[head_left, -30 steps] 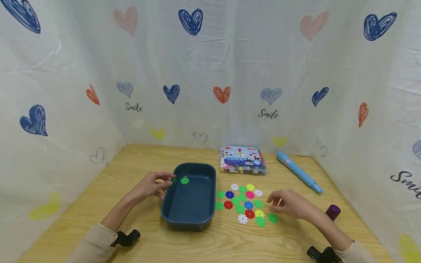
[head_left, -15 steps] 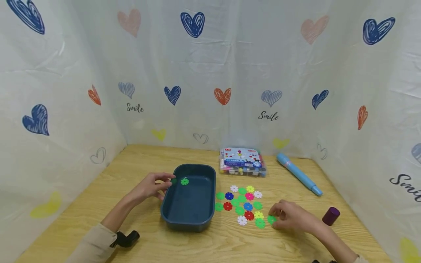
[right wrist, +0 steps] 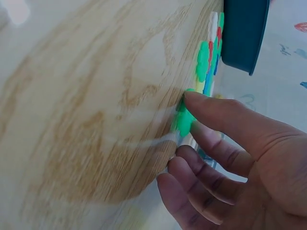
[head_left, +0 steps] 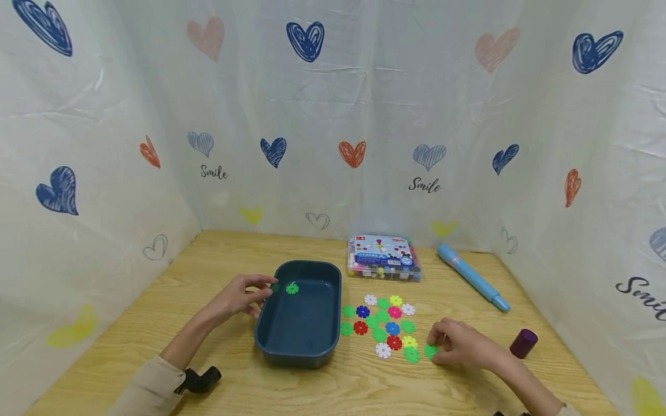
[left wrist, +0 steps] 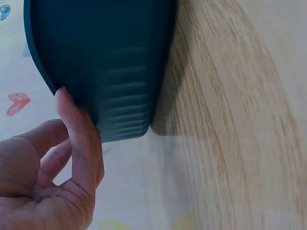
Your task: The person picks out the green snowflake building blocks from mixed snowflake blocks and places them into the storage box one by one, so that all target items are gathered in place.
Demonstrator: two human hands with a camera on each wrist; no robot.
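A dark blue rectangular tub (head_left: pixel 298 359) stands left of centre. My left hand (head_left: pixel 243 297) holds its left rim, one fingertip over the edge and other fingers outside; the left wrist view shows the fingers (left wrist: pixel 79 139) at that rim. Inside the tub lies a bright green notched disc (head_left: pixel 292 288), with a darker green spot by the left fingertips. At the right, thumb and index finger of my right hand (head_left: pixel 463 345) pinch the edges of a green notched disc (head_left: pixel 430 352) flat on the table. In the right wrist view that disc (right wrist: pixel 183 119) lies between the fingertips.
Several notched discs in red, white, yellow, blue, pink and green, such as a red disc (head_left: pixel 393 342), lie between tub and right hand. Behind are a clear-sided box of small parts (head_left: pixel 385 258) and a light blue tube (head_left: pixel 473 277). A purple cylinder (head_left: pixel 523 343) stands right.
My right hand has moved slightly down towards the rightmost green disc, and its thumb and index finger have closed on it. The left hand stays at the tub's rim.
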